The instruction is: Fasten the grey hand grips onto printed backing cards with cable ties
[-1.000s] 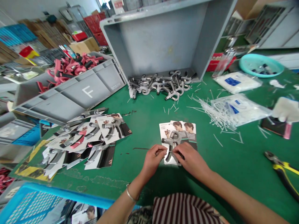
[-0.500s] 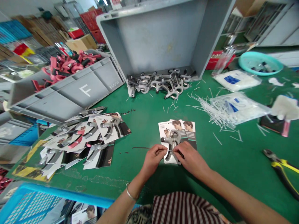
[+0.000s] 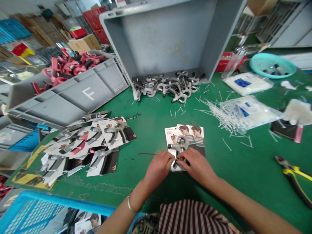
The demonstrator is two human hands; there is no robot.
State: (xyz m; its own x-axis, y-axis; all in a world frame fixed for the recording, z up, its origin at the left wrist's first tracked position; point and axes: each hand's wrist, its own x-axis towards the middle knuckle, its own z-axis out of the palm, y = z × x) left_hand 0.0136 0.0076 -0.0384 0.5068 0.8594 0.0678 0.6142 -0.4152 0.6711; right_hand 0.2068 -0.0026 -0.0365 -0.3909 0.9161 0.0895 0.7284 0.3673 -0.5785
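Note:
A grey hand grip strengthener [image 3: 184, 143] lies on a printed card [image 3: 170, 132], with more such cards beneath it to the right. My left hand [image 3: 159, 165] pinches at the left side of its handle. From the right, my right hand [image 3: 196, 164] is closed over the same spot, fingertips against those of the left. A bit of white cable tie shows between the fingers; its ends are mostly hidden. The lower handle is partly covered by both hands.
Carded grip strengtheners [image 3: 114, 133] are piled at left. Loose cable ties [image 3: 226, 117] lie by plastic bags [image 3: 255, 112]. Yellow-black pliers [image 3: 292, 172] rest at right. A tipped grey crate [image 3: 168, 35] holds grey strengtheners; another crate [image 3: 73, 94] holds pink ones. A blue basket [image 3: 31, 211] stands below.
My two hands have come together over the handle, fingertips now meeting. The left hand has turned and shifted slightly right; the strengthener and cards stay nearly in place.

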